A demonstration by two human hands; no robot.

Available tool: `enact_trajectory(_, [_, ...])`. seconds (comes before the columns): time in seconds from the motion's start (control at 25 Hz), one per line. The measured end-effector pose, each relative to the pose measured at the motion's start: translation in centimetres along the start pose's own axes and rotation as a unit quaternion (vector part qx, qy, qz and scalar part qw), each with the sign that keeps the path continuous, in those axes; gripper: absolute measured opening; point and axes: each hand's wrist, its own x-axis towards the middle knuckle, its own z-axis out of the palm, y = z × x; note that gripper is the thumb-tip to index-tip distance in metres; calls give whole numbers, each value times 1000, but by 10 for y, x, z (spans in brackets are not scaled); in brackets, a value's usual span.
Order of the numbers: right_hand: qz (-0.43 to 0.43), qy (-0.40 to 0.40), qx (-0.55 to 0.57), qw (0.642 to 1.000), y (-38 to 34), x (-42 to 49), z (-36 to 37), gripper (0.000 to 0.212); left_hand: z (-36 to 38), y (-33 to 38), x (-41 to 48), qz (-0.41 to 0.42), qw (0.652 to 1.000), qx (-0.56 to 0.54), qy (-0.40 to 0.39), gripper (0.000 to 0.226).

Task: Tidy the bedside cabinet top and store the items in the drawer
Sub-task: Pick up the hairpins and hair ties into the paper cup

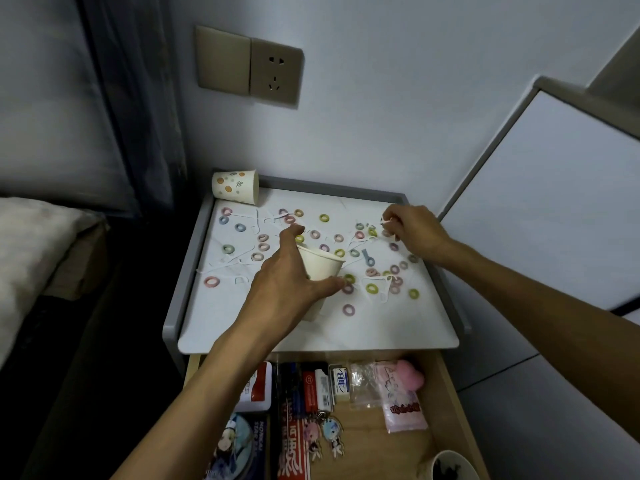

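Drawer (445,382): open at the near edge, packed with keychains (325,434) and packets.
Cabinet top (242,323): just behind the drawer, strewn with coloured rings (371,288).
Left hand (287,282): curled round a plain cup (320,268), tilted over the middle of the top.
Right hand (412,233): far right, fingertips pinching white scraps (385,222).
Patterned cup (235,186): on its side, far left corner.
Socket (276,74): on the wall behind.
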Motion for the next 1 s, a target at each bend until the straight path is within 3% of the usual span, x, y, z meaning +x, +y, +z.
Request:
enact_trajectory(0.12, [-64,-37,121,990,-37,-24,-32,14,2,-1,-2,17,1000,25,-4,98])
enact_trajectory(0.36, [-224,-189,52,955,-95,-61,-39,19,7,0,-6,52,997,53,-28,102])
enact_trajectory(0.6, [-226,-164,80,957,-97,-59,-42,23,7,0,-5,73,995,52,-42,102])
enact_trajectory(0.76, [-174,-149,175,958,-96,-63,-38,21,7,2,-3,72,996,46,-34,100])
enact_trajectory(0.88, [-182,-163,226,943,-98,-70,-32,27,8,2,-4,78,995,44,-35,99])
enact_trajectory(1.0, [-179,-89,241,950,-94,-73,-28,19,7,3,-5,68,996,50,-28,98])
